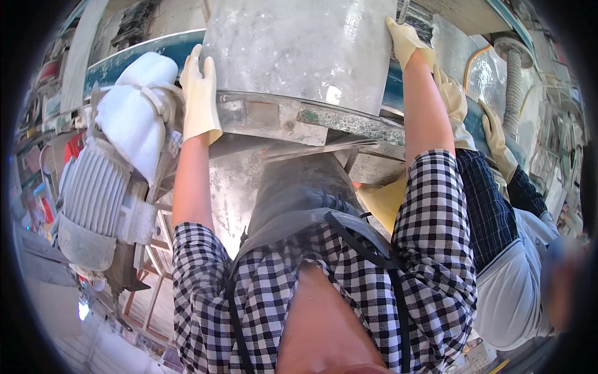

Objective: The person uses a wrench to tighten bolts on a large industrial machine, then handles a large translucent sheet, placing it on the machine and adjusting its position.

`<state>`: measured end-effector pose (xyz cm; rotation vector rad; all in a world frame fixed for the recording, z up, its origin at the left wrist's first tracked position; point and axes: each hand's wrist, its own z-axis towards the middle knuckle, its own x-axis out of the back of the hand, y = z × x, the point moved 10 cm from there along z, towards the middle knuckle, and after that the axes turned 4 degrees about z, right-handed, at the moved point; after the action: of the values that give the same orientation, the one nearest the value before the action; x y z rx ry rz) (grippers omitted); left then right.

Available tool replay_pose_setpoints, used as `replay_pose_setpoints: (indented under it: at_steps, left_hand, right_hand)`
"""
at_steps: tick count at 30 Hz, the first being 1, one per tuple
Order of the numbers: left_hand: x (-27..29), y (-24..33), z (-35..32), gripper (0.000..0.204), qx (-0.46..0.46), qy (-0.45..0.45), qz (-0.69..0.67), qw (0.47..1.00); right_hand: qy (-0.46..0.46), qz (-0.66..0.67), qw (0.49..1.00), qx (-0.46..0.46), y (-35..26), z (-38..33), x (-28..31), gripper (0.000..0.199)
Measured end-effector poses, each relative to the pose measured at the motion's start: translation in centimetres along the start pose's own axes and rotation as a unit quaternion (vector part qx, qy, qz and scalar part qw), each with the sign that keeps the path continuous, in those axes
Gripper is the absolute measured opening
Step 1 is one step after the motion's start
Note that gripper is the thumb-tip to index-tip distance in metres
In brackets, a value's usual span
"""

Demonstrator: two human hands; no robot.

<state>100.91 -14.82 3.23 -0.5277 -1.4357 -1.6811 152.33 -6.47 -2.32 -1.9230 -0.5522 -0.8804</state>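
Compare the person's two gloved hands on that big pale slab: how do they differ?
The left hand lies on the slab at its lower left edge, fingers pointing up; the right hand reaches higher, at the slab's upper right edge. The left arm is less stretched than the right. Both wear cream rubber gloves.

A: What sits at the left?
B: A grey ribbed electric motor (93, 193), with white cloth (134, 109) bundled above it.

A: And right?
B: A co-worker in a dark checked sleeve (492, 206), 2 pale gloves (476, 118) on, beside a corrugated grey hose (513, 84).
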Motion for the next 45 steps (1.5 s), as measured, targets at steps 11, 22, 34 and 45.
replay_pose_setpoints:
  at_steps: [11,22,34,45]
  left_hand:
    - [-6.4,1.6,11.8,0.063,-0.068,-0.079,-0.08,0.991]
    - [-11.5,3.4,14.8,0.06,0.133,-0.226,-0.113,0.958]
    - [-11.3,5.2,13.1,0.061,0.227,-0.17,-0.259,0.923]
    - [-11.6,2.1,18.5,0.067,0.135,-0.17,-0.257,0.942]
  right_hand:
    - [-0.053,-0.035,0.998,-0.017,-1.1,-0.3,-0.3,0.075]
    - [-0.01,0.109,0.991,-0.079,1.0,-1.4,2.9,0.063]
    - [0.051,0.229,0.972,0.003,1.0,-1.9,2.1,0.053]
    - [0.08,0.285,0.953,-0.07,-3.4,-4.6,2.1,0.044]
